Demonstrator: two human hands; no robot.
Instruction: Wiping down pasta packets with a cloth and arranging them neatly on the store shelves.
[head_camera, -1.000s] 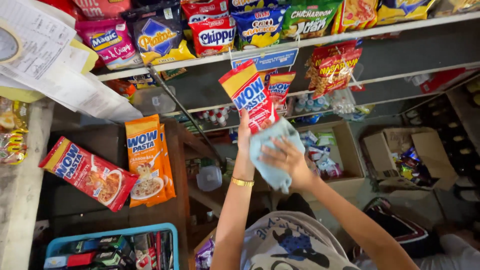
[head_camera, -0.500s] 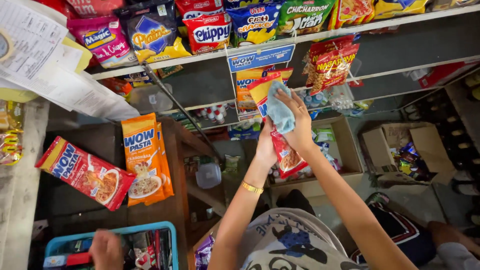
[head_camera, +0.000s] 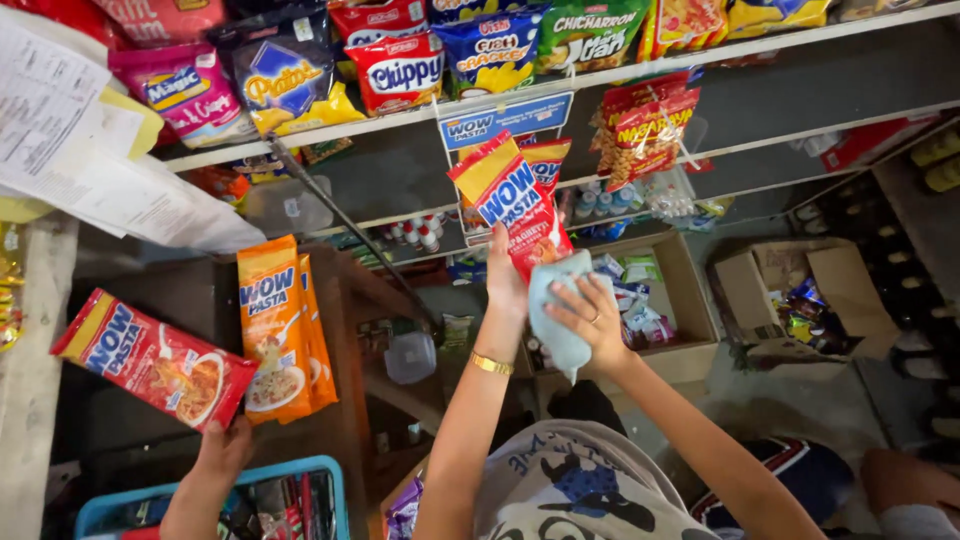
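Wiping a pasta packet.
Left hand (head_camera: 505, 285) grips the red packet (head_camera: 512, 205); right hand (head_camera: 590, 318) presses a blue cloth (head_camera: 556, 310) against it.

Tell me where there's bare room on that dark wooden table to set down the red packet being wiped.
Bare wood shows on the table above the lying red packet, left of the orange packets. A strip below them is taken by another person's hand and the blue basket. The left hand holds the raised red packet; the right hand holds a cloth.
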